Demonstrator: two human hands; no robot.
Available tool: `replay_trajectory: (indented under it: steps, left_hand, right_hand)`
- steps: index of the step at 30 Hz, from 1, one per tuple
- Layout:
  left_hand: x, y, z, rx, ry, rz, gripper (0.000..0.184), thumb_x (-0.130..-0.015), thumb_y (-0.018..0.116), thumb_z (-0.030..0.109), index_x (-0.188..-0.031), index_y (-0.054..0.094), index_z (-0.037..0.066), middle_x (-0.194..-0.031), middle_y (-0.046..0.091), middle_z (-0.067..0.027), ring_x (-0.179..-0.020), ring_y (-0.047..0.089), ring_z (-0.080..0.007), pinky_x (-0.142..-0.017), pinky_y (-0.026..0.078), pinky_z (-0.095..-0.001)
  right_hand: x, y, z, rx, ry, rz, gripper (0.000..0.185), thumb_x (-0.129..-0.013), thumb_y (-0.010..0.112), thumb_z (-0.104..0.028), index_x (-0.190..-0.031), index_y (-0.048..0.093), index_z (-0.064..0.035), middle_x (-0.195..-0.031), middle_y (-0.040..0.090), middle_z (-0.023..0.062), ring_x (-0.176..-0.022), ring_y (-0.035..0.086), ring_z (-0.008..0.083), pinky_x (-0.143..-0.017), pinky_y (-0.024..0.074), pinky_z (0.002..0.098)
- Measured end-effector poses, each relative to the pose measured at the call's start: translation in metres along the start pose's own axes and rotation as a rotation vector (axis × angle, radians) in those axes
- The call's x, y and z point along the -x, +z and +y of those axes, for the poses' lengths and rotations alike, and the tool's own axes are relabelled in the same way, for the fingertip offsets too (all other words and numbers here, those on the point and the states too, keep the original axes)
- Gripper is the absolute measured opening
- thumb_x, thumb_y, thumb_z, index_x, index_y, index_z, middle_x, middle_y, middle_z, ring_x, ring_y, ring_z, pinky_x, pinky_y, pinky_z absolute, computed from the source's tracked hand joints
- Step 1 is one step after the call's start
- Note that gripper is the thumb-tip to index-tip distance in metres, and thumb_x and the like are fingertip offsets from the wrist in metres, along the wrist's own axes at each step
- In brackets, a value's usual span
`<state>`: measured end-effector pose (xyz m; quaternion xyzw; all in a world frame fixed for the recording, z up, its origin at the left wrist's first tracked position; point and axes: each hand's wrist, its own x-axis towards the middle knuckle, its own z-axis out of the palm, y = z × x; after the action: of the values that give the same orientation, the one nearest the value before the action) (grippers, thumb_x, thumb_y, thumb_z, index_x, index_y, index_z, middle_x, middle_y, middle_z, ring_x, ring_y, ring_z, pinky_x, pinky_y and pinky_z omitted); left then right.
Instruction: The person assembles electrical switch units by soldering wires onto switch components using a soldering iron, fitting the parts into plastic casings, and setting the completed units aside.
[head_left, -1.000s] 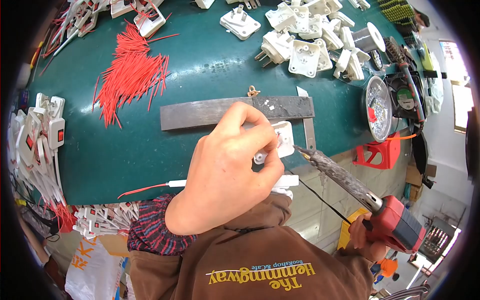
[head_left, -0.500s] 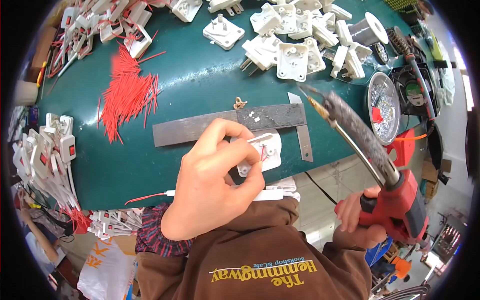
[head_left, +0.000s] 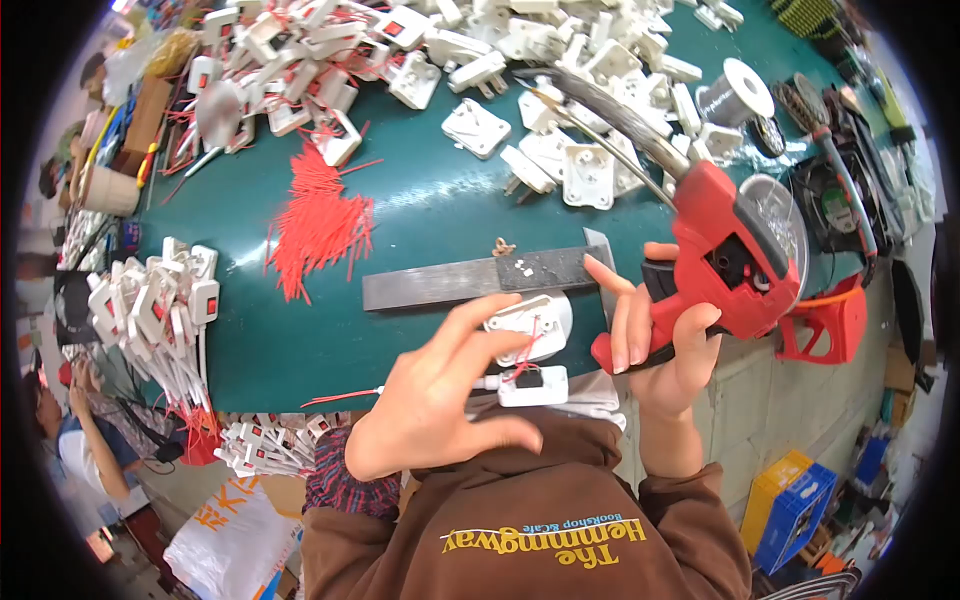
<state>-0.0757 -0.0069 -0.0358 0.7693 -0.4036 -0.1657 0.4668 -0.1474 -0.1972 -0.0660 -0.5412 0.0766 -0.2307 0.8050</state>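
My right hand [head_left: 665, 345] grips the red handle of a soldering gun [head_left: 735, 245], its long tip pointing up and left over the white plug parts. My left hand [head_left: 440, 395] is open, thumb and fingers apart, with its fingertips at a white plug housing [head_left: 545, 325]. A short red wire runs from this housing to a small white switch case [head_left: 533, 386] with a black part inside, just below it at the table's near edge. A flat metal bar [head_left: 430, 285] with a dark patch lies above the housing, with a blade [head_left: 597, 240] at its right end, partly hidden.
A pile of red wires [head_left: 320, 225] lies left of centre. White switches [head_left: 155, 300] are bunched at the left edge, more plug parts [head_left: 590, 175] at the back. A solder spool [head_left: 737, 95] and a red stand [head_left: 825, 325] are at the right. Another person sits far left.
My left hand has opened from a pinch at the housing's red wire, uncovering the switch case. The soldering gun in my right hand has moved up and left. The view has shifted.
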Motion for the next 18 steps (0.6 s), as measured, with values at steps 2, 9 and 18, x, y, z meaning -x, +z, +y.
replay_trajectory:
  steps: [2,9,18]
  left_hand:
    - [0.009,-0.004,0.000,-0.065,-0.001,-0.072,0.052,-0.071,0.077,0.018,-0.116,0.055,0.004,-0.129,0.048,-0.0179,-0.094,0.062,-0.0341,-0.074,0.054,-0.0376]
    - [0.021,0.000,0.000,0.052,0.114,0.265,0.046,-0.060,0.061,-0.009,-0.104,0.064,0.006,-0.123,0.051,-0.0180,-0.081,0.064,-0.0253,-0.066,0.052,-0.0319]
    - [0.124,-0.234,-0.058,-0.751,-0.149,1.510,0.028,-0.084,0.069,0.015,-0.109,0.064,0.003,-0.114,0.060,-0.0103,-0.086,0.059,-0.0179,-0.067,0.047,-0.0296]
  right_hand:
    - [0.000,-0.005,0.005,-0.160,0.000,0.031,0.067,-0.093,0.049,-0.049,-0.125,0.036,0.0095,-0.050,0.042,0.0003,-0.042,0.046,0.0130,-0.100,0.0394,0.0554]
    - [0.003,-0.009,0.017,-0.282,0.026,0.204,0.064,-0.098,0.034,-0.051,-0.128,0.034,0.0045,-0.047,0.030,-0.0038,-0.037,0.030,0.0091,-0.103,0.0380,0.0474]
    - [0.003,0.012,0.007,-0.234,0.022,0.259,0.055,-0.100,0.033,-0.046,-0.127,0.036,0.0025,-0.050,0.024,-0.0040,-0.037,0.026,0.0060,-0.105,0.0379,0.0410]
